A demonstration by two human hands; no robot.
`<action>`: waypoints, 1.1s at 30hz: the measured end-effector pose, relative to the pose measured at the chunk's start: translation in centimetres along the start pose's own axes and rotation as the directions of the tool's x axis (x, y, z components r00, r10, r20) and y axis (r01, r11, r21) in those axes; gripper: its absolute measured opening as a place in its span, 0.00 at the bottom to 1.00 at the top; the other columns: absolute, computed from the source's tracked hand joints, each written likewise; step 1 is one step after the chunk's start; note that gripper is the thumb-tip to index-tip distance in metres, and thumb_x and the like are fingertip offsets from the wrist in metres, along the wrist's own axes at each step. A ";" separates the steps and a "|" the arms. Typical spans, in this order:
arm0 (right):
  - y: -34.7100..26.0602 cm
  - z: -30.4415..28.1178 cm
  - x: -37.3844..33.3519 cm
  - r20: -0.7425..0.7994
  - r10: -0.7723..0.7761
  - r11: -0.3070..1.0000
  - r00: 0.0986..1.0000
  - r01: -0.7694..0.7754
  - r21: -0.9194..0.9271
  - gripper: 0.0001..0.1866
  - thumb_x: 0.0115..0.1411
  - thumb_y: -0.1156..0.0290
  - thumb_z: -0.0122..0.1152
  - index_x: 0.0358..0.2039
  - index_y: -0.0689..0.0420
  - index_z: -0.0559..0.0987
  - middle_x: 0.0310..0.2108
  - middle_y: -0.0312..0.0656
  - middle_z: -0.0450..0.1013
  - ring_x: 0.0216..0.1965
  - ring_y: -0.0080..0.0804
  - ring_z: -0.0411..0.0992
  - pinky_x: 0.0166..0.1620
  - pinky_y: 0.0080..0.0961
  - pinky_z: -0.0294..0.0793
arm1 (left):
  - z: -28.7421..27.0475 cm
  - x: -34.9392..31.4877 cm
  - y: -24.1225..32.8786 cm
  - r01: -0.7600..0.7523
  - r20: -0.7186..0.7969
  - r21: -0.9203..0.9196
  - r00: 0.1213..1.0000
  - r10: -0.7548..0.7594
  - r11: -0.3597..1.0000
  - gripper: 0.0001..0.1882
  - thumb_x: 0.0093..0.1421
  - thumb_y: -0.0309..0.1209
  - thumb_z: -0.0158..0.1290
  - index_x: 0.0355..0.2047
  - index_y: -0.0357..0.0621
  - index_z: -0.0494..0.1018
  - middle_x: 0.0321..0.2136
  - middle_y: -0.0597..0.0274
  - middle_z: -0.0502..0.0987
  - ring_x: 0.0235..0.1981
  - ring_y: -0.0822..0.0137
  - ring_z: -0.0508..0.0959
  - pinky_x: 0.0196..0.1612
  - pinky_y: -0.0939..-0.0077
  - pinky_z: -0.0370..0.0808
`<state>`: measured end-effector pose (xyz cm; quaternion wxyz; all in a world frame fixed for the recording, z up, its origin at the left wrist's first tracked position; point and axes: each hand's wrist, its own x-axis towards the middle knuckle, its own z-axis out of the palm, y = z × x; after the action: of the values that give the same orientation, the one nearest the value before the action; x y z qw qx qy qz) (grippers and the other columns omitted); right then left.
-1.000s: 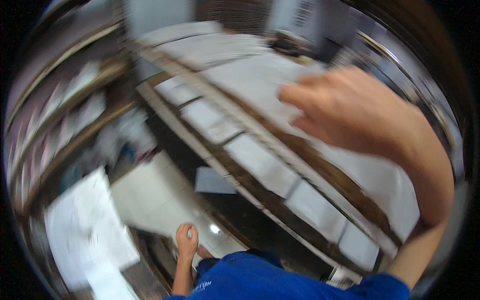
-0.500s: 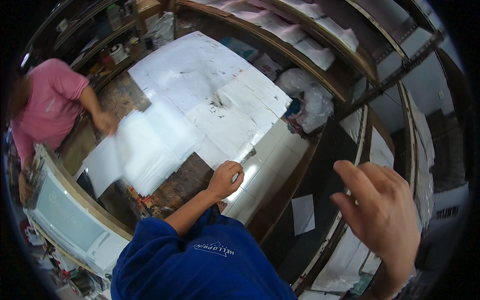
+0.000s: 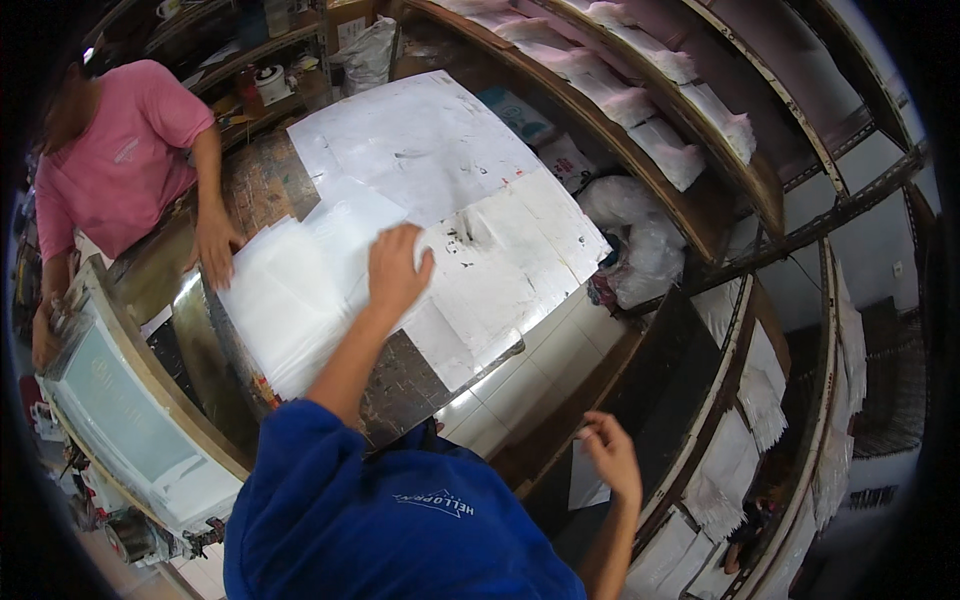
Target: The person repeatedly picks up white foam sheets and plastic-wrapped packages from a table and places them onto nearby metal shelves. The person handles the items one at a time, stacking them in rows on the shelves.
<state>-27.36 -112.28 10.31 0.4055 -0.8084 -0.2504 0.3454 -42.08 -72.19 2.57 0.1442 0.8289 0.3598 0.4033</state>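
Observation:
My left hand (image 3: 398, 268) is at the right edge of a pile of thin, translucent white sheets (image 3: 290, 295) on the worktable, its thumb apart from the fingers. Whether it presses on the pile or hovers just above I cannot tell. On the right, my right hand (image 3: 612, 455) is apart from the table, fingers loosely bent and spread, with nothing plainly in it. Close by lies a single white sheet (image 3: 588, 482) on a dark board (image 3: 655, 375), partly behind that hand. Across the pile, a co-worker's hand (image 3: 214, 245) rests at its left edge.
A framed printing screen (image 3: 135, 400) stands at the left, a co-worker in pink (image 3: 125, 160) behind it. White boards with dark smudges (image 3: 500, 240) cover the far part of the table (image 3: 400, 385). Shelves of white sheets (image 3: 600, 85) rise behind; drying racks (image 3: 720, 470) stand right.
My left hand has moved forward and left to the pile. The right hand has drawn back, lower and closer to the dark board. The co-worker's hand has come down beside the pile.

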 end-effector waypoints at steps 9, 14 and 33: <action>8.6 3.9 -4.3 -0.018 0.268 0.934 0.963 -0.255 0.250 0.18 0.63 0.68 0.57 0.52 0.61 0.71 0.34 0.38 0.74 0.32 0.23 0.72 0.37 0.20 0.71 | 5.5 5.2 -8.8 -0.080 0.273 0.486 0.960 -0.064 0.870 0.10 0.57 0.33 0.52 0.32 0.40 0.77 0.35 0.54 0.74 0.41 0.57 0.73 0.44 0.61 0.66; 8.4 5.3 -3.3 -0.003 0.241 0.904 0.970 -0.224 0.365 0.18 0.64 0.68 0.56 0.52 0.61 0.71 0.35 0.38 0.75 0.32 0.23 0.72 0.36 0.21 0.71 | 6.6 5.4 -9.1 -0.221 0.320 0.498 0.946 0.060 0.838 0.09 0.57 0.26 0.45 0.25 0.41 0.75 0.29 0.53 0.75 0.34 0.57 0.76 0.37 0.64 0.69; 8.6 7.6 -0.8 0.101 0.143 0.941 0.985 -0.167 0.295 0.17 0.65 0.66 0.56 0.51 0.59 0.71 0.34 0.37 0.75 0.31 0.21 0.72 0.33 0.18 0.69 | 7.3 -3.5 3.4 -0.417 0.640 0.093 0.721 0.266 0.904 0.37 0.61 0.54 0.47 0.55 0.29 0.66 0.59 0.45 0.65 0.63 0.53 0.60 0.66 0.42 0.47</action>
<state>-32.60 -113.79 0.17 0.4859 -0.7400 -0.1460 0.4417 -36.26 -76.75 -2.24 0.0784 0.9771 0.1775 0.0870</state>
